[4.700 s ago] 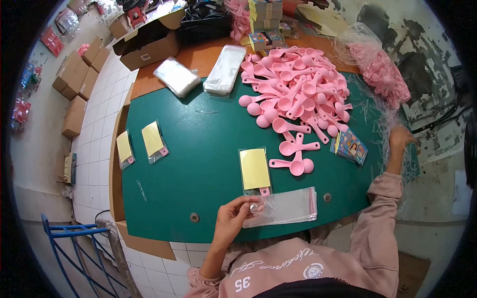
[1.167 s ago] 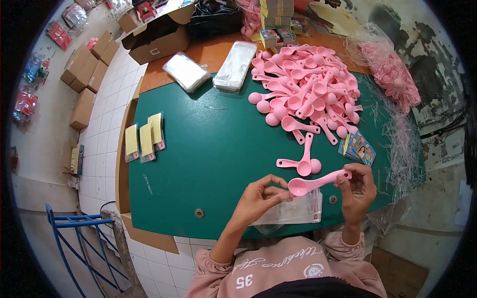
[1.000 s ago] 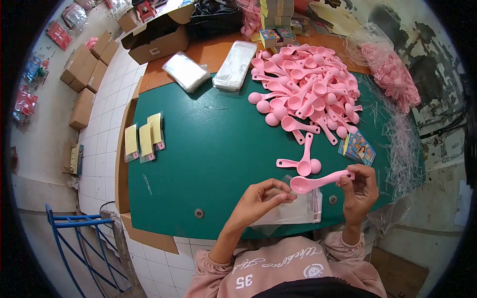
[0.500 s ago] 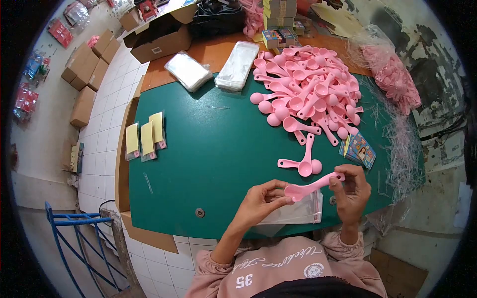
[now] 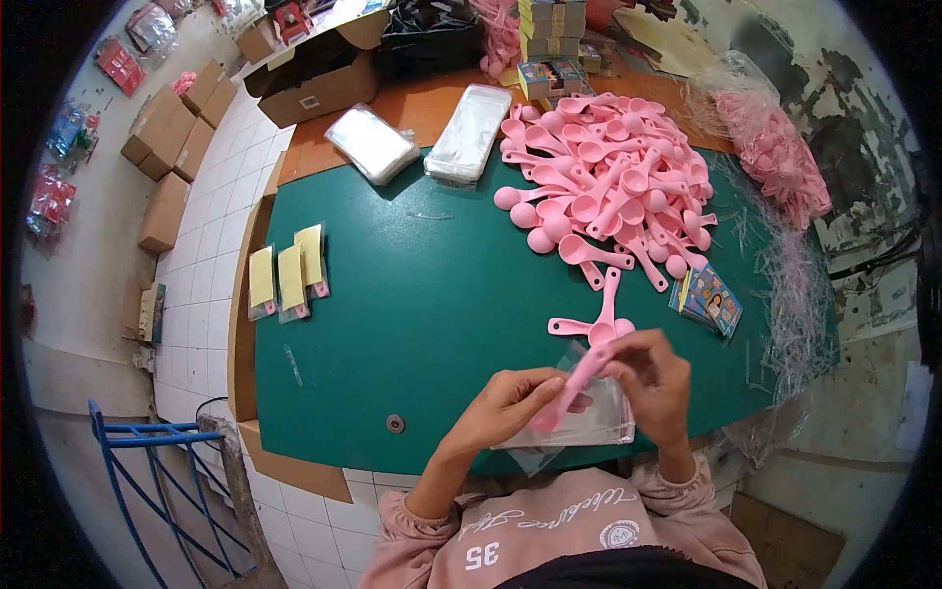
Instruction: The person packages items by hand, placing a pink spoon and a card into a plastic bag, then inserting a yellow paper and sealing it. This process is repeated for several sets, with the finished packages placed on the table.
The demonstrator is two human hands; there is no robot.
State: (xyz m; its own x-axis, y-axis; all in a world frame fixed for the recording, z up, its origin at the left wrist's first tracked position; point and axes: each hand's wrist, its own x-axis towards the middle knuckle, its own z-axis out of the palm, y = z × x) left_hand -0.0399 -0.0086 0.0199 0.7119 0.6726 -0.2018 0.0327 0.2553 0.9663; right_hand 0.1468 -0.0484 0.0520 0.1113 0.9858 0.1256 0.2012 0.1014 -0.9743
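Observation:
A pink measuring spoon slants between my hands, bowl end low and handle up. My right hand, partly blurred, pinches it near the handle's end. My left hand is closed on a small clear plastic bag, whose film shows above and below the fingers; the spoon's bowl overlaps this film by the thumb. Beneath both hands lies a stack of clear bags on the green table mat. Just beyond the right hand, a few loose pink spoons lie crossed.
A big heap of pink spoons covers the far right, with printed cards beside it. Packed pouches with yellow cards lie at the left. Two bag stacks sit at the back. Plastic scraps line the right edge.
The spoon has swung from nearly level to a steep slant and moved left and down. A clear bag now shows at my left hand; my right hand has shifted left.

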